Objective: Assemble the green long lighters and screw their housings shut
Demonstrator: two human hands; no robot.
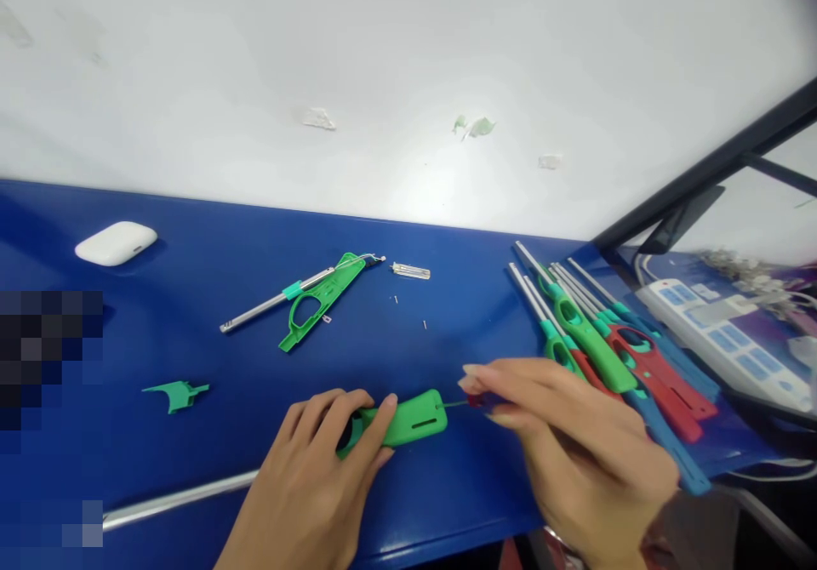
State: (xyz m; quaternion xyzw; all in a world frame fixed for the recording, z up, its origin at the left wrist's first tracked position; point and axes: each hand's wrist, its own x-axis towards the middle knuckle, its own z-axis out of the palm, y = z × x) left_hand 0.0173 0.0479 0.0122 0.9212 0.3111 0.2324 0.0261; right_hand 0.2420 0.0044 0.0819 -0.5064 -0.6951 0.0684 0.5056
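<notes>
My left hand point(312, 468) is closed around a green long-necked lighter point(421, 418), pressing it to the table. The lighter's silver tube runs out to the left beneath the hand. My right hand point(574, 442) pinches a thin screwdriver point(454, 404). Its shaft points left at the end of the lighter's handle, and its tip reaches that end; my fingers hide most of the grip. Behind the hands lie an opened green lighter half point(328, 296) with a loose silver tube point(255, 311), a clear slim part point(410, 271) and small screws point(425, 325).
A teal trigger piece point(179, 395) and a white earbud case point(116, 243) lie on the left of the blue table point(191, 281). Several green, red and blue lighters point(591, 340) are heaped at right. Beyond them are a white power strip point(728, 340) and a black frame point(715, 157).
</notes>
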